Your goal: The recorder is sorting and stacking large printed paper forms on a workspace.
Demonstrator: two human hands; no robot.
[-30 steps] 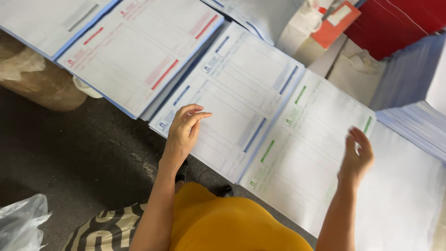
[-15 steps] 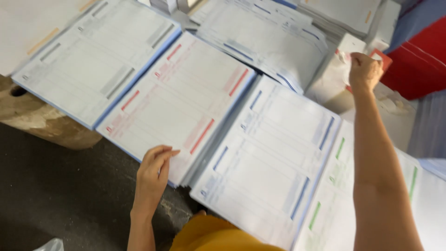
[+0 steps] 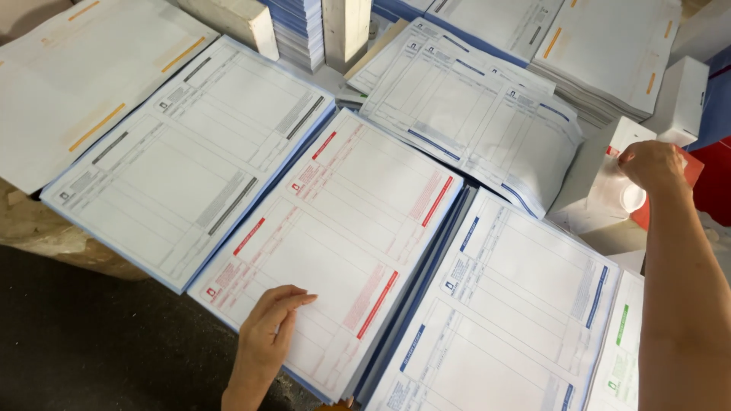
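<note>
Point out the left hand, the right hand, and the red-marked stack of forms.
left hand [image 3: 266, 335], head view, back of the hand.
right hand [image 3: 649, 164], head view, knuckles.
red-marked stack of forms [image 3: 343, 228], head view, top sheet's middle.

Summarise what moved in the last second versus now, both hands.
The left hand shifted from the blue-marked stack of printed forms onto the red-marked stack of printed forms, fingers flat on its near edge. The right hand left the green-marked sheets and reached up to a small white container at the far right, closing around its top. The stacks themselves did not visibly shift.
</note>
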